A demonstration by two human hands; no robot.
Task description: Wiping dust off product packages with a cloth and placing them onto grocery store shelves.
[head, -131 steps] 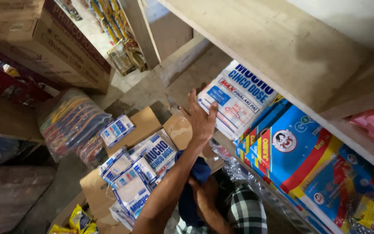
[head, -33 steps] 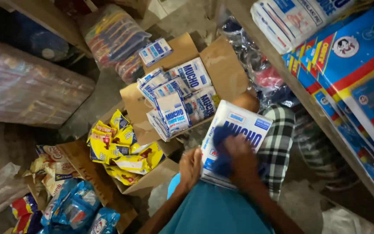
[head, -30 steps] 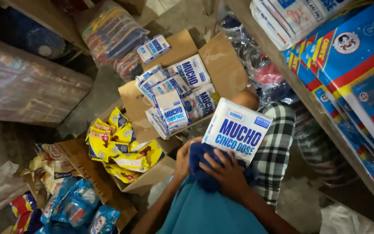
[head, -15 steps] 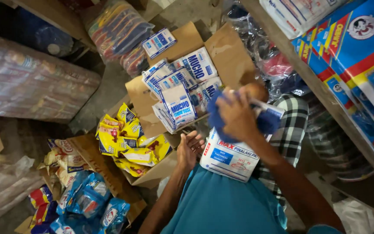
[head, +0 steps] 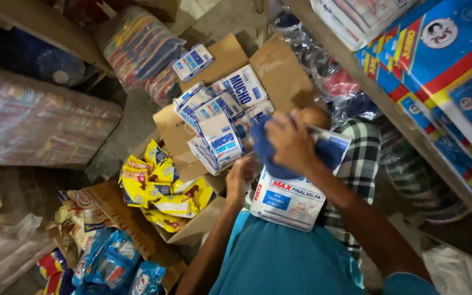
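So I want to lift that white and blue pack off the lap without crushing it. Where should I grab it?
Probably by its long side edges. The white and blue pack lies flat on the lap, its left edge against the left hand; the right hand presses a blue cloth on top. Come from above.

Packet [head: 293, 196] top under blue cloth [head: 271, 155]

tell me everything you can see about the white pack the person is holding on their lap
The white pack is a flat, rectangular bundle in glossy plastic wrap, printed with blue panels and a red band. It lies tilted across the person's lap, against the checked shorts. The left hand grips its left edge. The right hand presses a blue cloth onto its upper face, hiding part of the print. It looks sealed and undamaged.
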